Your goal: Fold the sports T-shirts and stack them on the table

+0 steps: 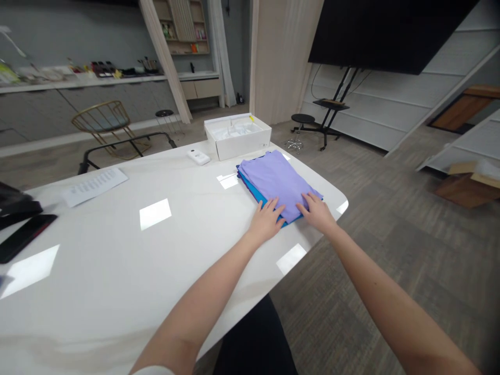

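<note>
Pressing lightly and evenly suits the spread left hand (266, 221) and right hand (317, 212) at six o'clock on the purple cloth (277, 177), lest the blue cloth (255, 193) beneath slip.

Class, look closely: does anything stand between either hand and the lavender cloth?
Nothing visible does: the left hand and right hand touch the lavender cloth near its closer end. The white box stands beyond.

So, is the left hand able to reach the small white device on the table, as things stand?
Probably yes: the left hand lies flat by the purple cloth, and only bare tabletop seems to separate it from the white device.
</note>
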